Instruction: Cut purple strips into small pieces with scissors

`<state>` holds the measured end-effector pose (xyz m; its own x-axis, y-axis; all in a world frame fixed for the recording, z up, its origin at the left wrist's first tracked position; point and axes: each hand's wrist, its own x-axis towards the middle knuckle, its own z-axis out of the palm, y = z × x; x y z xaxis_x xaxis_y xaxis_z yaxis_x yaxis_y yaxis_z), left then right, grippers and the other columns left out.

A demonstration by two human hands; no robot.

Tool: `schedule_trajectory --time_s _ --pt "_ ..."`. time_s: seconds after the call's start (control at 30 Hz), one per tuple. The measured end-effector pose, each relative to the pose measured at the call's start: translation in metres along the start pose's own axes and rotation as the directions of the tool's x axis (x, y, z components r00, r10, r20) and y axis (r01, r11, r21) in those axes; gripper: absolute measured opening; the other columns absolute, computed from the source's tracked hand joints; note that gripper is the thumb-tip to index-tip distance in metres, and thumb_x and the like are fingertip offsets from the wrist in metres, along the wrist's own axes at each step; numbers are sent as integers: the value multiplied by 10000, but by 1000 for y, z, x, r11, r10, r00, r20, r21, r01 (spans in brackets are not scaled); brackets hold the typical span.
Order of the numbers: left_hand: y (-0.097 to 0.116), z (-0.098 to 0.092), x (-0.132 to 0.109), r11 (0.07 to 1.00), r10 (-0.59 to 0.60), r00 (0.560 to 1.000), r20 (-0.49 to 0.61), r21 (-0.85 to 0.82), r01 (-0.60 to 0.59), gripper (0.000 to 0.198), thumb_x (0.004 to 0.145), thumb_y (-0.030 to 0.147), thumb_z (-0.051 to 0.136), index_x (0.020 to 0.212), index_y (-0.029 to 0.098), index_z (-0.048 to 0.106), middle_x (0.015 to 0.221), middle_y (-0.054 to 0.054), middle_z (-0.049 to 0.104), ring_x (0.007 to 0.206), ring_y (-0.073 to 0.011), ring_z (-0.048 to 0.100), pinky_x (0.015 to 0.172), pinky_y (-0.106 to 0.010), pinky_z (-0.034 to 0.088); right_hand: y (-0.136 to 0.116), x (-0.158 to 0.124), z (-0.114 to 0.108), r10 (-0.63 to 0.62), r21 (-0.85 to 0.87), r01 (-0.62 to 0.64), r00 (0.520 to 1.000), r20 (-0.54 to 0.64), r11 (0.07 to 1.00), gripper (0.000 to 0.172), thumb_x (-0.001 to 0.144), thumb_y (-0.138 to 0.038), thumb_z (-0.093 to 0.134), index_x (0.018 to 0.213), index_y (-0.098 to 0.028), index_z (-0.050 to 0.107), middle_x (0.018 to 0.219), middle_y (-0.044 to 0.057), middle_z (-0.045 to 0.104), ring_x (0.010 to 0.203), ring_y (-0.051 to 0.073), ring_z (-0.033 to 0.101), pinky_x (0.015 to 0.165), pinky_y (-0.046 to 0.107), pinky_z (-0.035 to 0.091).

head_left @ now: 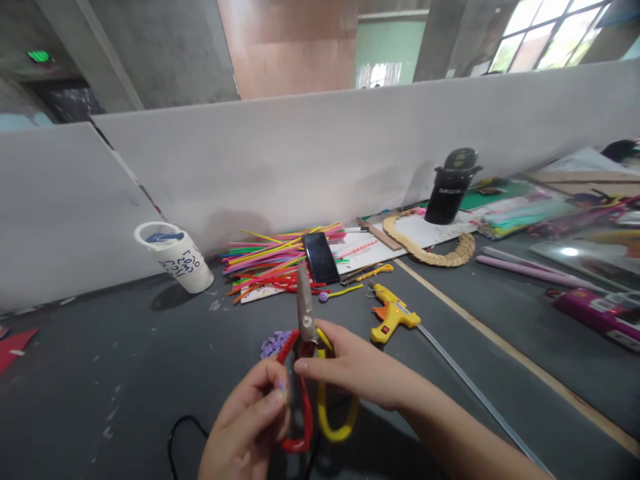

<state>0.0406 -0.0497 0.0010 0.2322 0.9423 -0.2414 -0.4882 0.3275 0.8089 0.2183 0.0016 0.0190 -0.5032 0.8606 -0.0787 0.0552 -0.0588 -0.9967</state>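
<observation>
Red-and-yellow-handled scissors [313, 393], yellow glue gun [393, 319]

Single head view, looking forward and down, close over grey table [125, 373], partition wall [300, 153] behind.

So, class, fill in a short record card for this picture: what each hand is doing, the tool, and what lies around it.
Left hand: fingers pinched at the red handle of the scissors
Right hand: holds the scissors near the pivot
Blades: shut, pointing away
Behind: purple bits, black phone on coloured sticks
To the right: yellow glue gun
To the left: white cup
Surface: dark table
</observation>
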Motion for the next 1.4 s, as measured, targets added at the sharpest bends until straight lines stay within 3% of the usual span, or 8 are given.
schedule_trajectory --time_s 0.23,0.4,0.6,0.77,0.83,0.93,1.17,1.4 --pt "-13 -8 7 987 148 989 -13 -67 -149 151 741 266 614 647 166 549 580 46 354 474 -73 227 445 -195 224 11 6 4 61 449 -7 992 -106 894 253 669 -316 685 774 -172 505 475 -114 342 370 16 206 354 151 139" --pt "-37 3 16 965 230 972 58 -144 -219 101 740 235 617 666 180 576 609 25 424 547 -99 376 526 -202 313 14 7 20 35 515 129 955 -296 848 272 687 -354 654 799 -197 461 486 -125 327 356 9 166 350 154 119" --pt "-45 0 13 973 223 969 102 -77 -216 147 694 304 666 649 185 591 636 3 461 606 -138 415 597 -247 348 13 7 6 46 492 115 952 -304 863 249 645 -283 707 763 -165 522 456 -117 352 345 4 213 351 160 125" --pt "-17 -7 14 963 237 959 -158 170 -210 152 671 308 677 646 177 605 1140 -42 506 993 -229 454 827 -296 344 16 9 -3 40 487 129 946 -322 864 243 660 -295 698 768 -171 518 466 -114 366 348 6 238 358 161 125" --pt "-5 -13 15 944 244 929 -277 289 -162 97 699 285 666 710 199 623 1121 -17 521 983 -202 462 827 -271 335 18 9 -4 51 498 127 943 -329 858 240 675 -308 682 766 -173 507 490 -109 379 354 5 240 360 159 117" --pt "3 -19 15 932 145 968 -207 356 -63 83 736 278 635 718 197 624 905 -15 576 854 -177 496 789 -266 349 22 10 -4 76 519 102 948 -309 849 240 682 -311 676 765 -171 499 502 -104 386 360 6 238 362 156 116" --pt "-2 -9 10 993 -117 993 21 3 117 85 783 183 554 714 161 598 787 -49 556 748 -176 500 707 -295 417 26 12 6 126 573 24 967 -221 819 200 690 -261 683 764 -155 531 502 -96 405 377 10 290 353 132 169" --pt "1 -5 5 985 82 987 -135 -140 -101 154 789 137 537 637 148 557 678 -6 467 594 -107 382 568 -209 396 30 9 18 91 652 -104 994 53 751 179 651 -189 651 816 -130 618 773 13 596 668 85 539 647 194 426"
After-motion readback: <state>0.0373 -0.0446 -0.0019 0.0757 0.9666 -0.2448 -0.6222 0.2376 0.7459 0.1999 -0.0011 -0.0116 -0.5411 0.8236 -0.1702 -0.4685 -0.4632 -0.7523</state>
